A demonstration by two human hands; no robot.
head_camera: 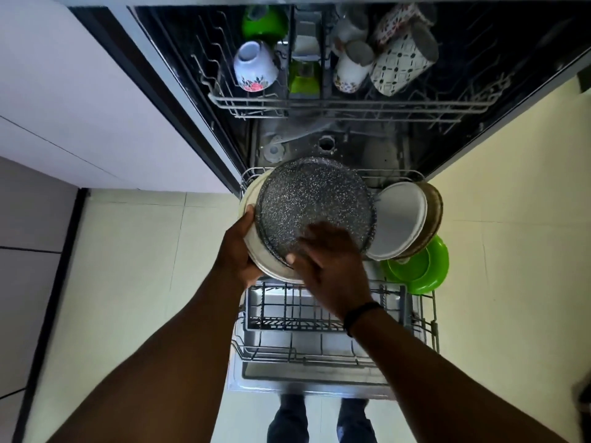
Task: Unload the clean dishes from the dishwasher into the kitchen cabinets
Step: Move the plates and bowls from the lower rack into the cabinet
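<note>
A speckled grey plate (307,199) lies on top of a cream plate (252,241), both held above the pulled-out lower rack (319,314) of the open dishwasher. My left hand (238,251) grips the left edge of this stack from below. My right hand (332,266) holds the near edge of the speckled plate, fingers over its face. To the right, a white plate (399,219), a brown plate (435,212) and a green plate (422,266) stand in the lower rack.
The upper rack (319,103) carries a floral white bowl (254,65), a green bowl (265,24), a green item (303,76) and several patterned mugs (399,62). White cabinet fronts (80,107) stand on the left. Pale floor tiles lie on both sides.
</note>
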